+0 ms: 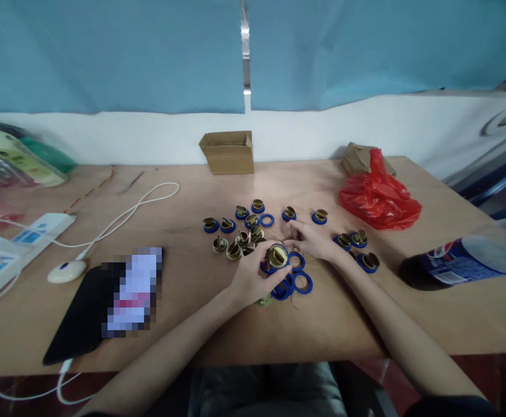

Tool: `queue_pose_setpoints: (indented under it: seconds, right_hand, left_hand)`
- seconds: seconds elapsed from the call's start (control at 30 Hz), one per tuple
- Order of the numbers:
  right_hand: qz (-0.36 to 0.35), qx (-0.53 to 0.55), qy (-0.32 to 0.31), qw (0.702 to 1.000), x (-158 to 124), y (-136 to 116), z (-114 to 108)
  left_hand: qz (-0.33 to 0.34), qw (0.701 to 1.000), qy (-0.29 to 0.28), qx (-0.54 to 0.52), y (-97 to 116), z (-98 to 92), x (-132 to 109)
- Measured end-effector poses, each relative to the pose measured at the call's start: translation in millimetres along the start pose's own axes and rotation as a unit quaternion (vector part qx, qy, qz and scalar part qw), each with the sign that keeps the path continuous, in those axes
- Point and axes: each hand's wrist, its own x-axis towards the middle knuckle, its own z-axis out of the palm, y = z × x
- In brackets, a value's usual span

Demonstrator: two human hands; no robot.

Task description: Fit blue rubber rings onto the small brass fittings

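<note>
l. hand (253, 278) pinches brass fitting (277, 255), face up, prob. for visibility & access. r. hand (316, 238) alongside, curled; contents can't be discerned. blue rings (310, 284) lie on surface (187, 278) nr. both, prob. for short reach.

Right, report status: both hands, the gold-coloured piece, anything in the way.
Left hand holding gold-coloured piece. Right hand close by, grip unclear. Blue rings lying loose near both hands, possibly in the way.
</note>
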Motion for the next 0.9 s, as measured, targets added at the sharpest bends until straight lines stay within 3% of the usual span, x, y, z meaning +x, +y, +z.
queue_pose_setpoints:
  seconds: [0.37, 0.9]
  right_hand:
    - [-0.023, 0.049, -0.014, 0.998, 0, -2, -1]
    - [0.019, 0.061, -0.006, 0.998, 6, 10, 10]
  left_hand:
    - [0.001, 1.000, 0.002, 0.002, 1, -0.6, 0]
    - [0.002, 1.000, 0.003, 0.008, 3, -1.6, 0]
